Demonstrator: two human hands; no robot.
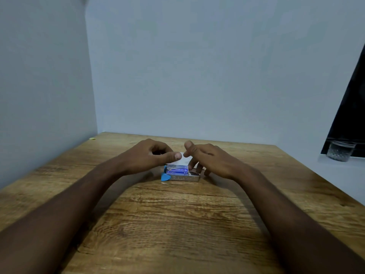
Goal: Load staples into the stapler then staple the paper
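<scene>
White paper [182, 159], a small slip, sits pinched between the left hand's [150, 155] thumb and curled fingers. That pinch is the reference point for everything else here.

Just right of the pinch: the right hand [209, 159], thumb raised, index tip touching or nearly touching the slip's far edge. Its lower fingers reach down behind the box. Whether it actually clamps anything, cannot tell; the fingers are blurred and partly hidden.

Directly below the pinch: a blue staple box [177, 171], resting on top of, or just in front of, the stapler [184, 177], a silver metal body with a blue plastic end sticking out on the left-hand side. Both lie on the wooden table [177, 224]. Stapler looks shut; no open magazine visible.

Judgement on stage: loading not yet done. Paper in hand while the staples appear to be in their box.

Risks from here:
- Slip is small and held only at one edge; a tug from the right hand could tear it or pull it free.
- Box sits right under the pinch; a lowering hand could knock it off and scatter staples.
- Stapling now would likely fire empty.
- Fingers under the box are close to the stapler's front; pressing down could catch them.

Off to the far right, well apart: a clear cup [340, 151] on a ledge.
</scene>
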